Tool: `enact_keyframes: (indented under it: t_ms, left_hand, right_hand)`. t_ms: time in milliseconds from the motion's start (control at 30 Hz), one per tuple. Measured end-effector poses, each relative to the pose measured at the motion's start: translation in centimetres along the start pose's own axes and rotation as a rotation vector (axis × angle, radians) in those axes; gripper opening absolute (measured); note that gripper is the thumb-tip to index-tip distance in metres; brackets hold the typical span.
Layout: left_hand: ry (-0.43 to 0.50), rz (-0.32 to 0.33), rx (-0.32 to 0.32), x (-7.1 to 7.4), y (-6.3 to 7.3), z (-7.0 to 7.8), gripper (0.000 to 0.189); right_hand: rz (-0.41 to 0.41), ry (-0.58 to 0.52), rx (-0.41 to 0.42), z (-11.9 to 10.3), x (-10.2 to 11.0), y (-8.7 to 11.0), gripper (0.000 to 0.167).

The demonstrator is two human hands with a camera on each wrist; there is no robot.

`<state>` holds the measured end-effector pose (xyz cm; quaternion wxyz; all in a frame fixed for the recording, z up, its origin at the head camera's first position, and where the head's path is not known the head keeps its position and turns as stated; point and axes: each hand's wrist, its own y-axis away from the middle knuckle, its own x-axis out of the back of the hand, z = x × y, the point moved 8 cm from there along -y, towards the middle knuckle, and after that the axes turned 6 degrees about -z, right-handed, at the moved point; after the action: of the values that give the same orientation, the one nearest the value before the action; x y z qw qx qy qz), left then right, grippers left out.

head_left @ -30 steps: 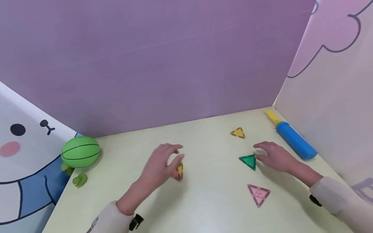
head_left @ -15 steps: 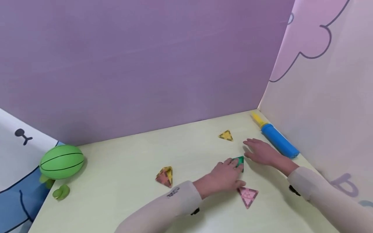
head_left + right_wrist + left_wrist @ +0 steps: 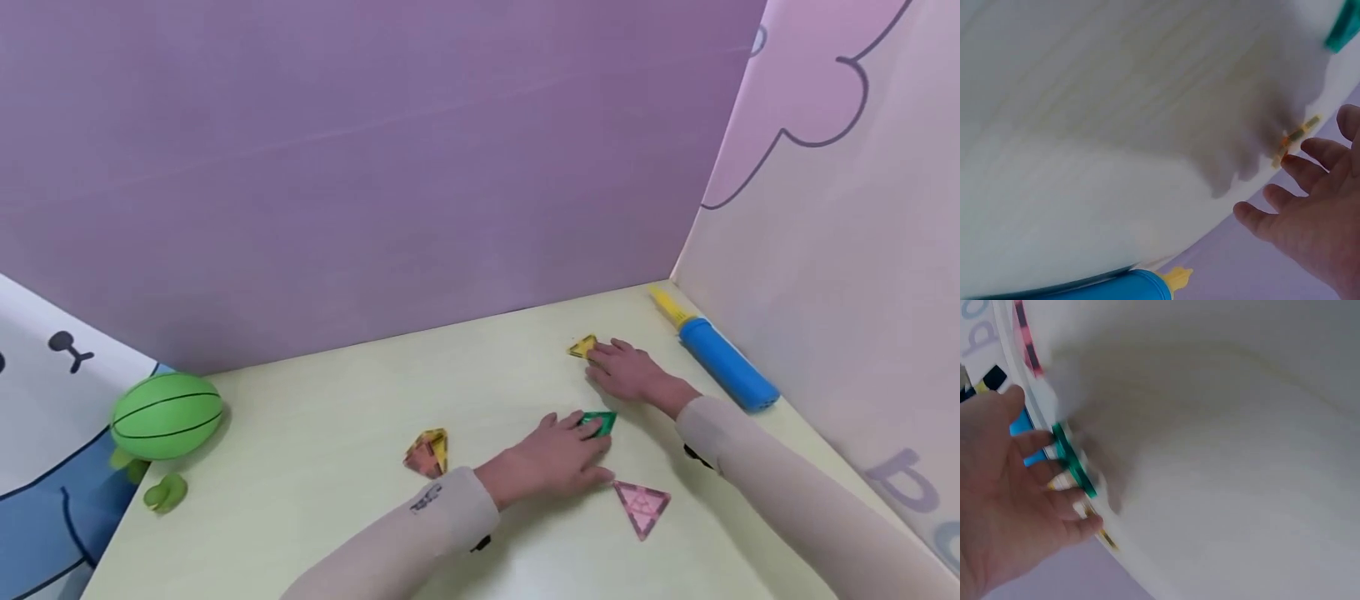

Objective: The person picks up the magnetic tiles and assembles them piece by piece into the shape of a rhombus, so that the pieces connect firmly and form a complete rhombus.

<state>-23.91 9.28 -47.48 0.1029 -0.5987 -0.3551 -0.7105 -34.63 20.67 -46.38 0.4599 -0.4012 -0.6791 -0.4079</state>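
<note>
My left hand [image 3: 558,457] reaches over the table with its fingers spread straight on a green triangular magnetic tile [image 3: 602,422]. In the left wrist view those fingertips lie across the green tile [image 3: 1074,461]. Farther back, my right hand [image 3: 624,369] has extended fingers at the right side of a yellow triangular tile [image 3: 581,346], partly covering it. The right wrist view shows its fingertips right at the yellow tile [image 3: 1296,139]. A pink triangular tile [image 3: 642,508] lies just right of my left thumb. Left of that hand, an orange-red tile [image 3: 424,457] overlaps another yellow tile [image 3: 437,437].
A blue hand pump [image 3: 727,364] with a yellow nozzle lies along the right wall. At the table's left edge sit a green ball [image 3: 168,415] with black lines and a small green twisted piece [image 3: 166,493]. A purple wall [image 3: 420,183] stands behind the table.
My left hand has moved right, from the orange-red and yellow tiles to the green tile, which has slid slightly left. My right hand has moved from beside the green tile to the far yellow one.
</note>
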Motion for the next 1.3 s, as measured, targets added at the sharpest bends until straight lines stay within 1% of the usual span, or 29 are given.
enact_keyframes:
  t_ms: [100,233,367,467,567,667,833,1067,1300]
  left_hand:
    - [0.016,0.000,-0.036,-0.5,0.7,-1.0,0.064]
    - [0.008,0.041,-0.041,-0.9,1.6,-1.9,0.064]
    - [-0.021,0.080,-0.033,-1.1,2.3,-1.8,0.064]
    - [-0.023,0.080,-0.037,-1.2,2.6,-1.4,0.066]
    - [-0.027,0.067,-0.054,-1.3,2.7,-1.2,0.069]
    - [-0.026,0.059,-0.079,-0.9,2.8,-1.3,0.069]
    - [-0.036,0.066,-0.103,-0.5,2.8,-1.3,0.068]
    - [-0.038,0.055,-0.072,-1.2,2.3,-1.1,0.070]
    - [-0.049,0.052,-0.064,-1.0,2.1,-1.2,0.070]
  right_hand:
    - [0.014,0.050,0.005,0.2,-0.3,0.3,0.049]
    - [0.051,0.063,0.033,0.1,-0.2,0.9,0.047]
    - [0.047,0.031,0.047,0.1,0.0,1.0,0.051]
    - [0.015,0.019,0.046,0.2,-0.3,1.1,0.055]
    - [-0.014,0.009,0.041,0.3,-0.8,1.5,0.057]
    - [-0.012,0.001,0.048,0.2,-0.9,2.0,0.057]
    - [0.008,0.001,0.065,-0.2,-1.0,2.8,0.055]
    - [-0.001,-0.008,0.066,-0.6,-1.1,3.6,0.056]
    - [0.035,-0.018,0.098,-0.9,-1.4,4.8,0.055]
